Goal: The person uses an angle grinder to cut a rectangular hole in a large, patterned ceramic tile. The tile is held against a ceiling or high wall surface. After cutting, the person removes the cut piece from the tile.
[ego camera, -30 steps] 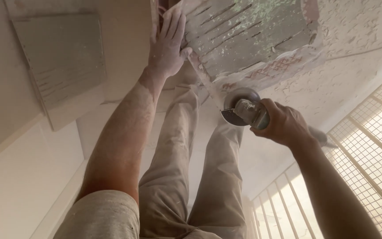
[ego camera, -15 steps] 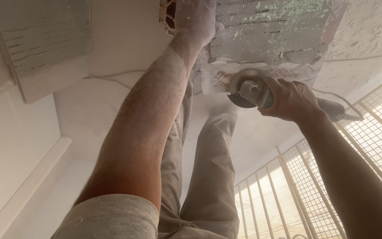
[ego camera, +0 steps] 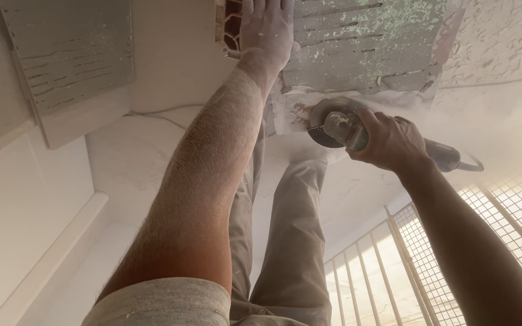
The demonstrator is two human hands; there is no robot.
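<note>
**Your hands at the wall with a grinder**

Your right hand (ego camera: 391, 142) is wrapped tight around a grinder (ego camera: 357, 134). The fingers are closed on its body, just behind the round disc (ego camera: 327, 124). The disc sits at the bottom edge of a rough grey panel (ego camera: 364, 45), where the white wall is broken open. You cannot tell if the disc touches the panel, because dust hides that spot. A dark cord (ego camera: 469, 164) comes out of the back of the grinder, behind your wrist.

Your left hand (ego camera: 267, 30) is flat and open, with fingers spread. It presses on the left side of the same grey panel. Just beside it you can see red brick (ego camera: 231, 21) with holes in it. Your two hands are apart, the left one higher than the right.

White dust floats around the grinder. Your legs in pale trousers (ego camera: 291, 229) show below. A metal grille (ego camera: 454, 241) stands on the right. Another grey panel (ego camera: 70, 51) is far off on the left.
</note>
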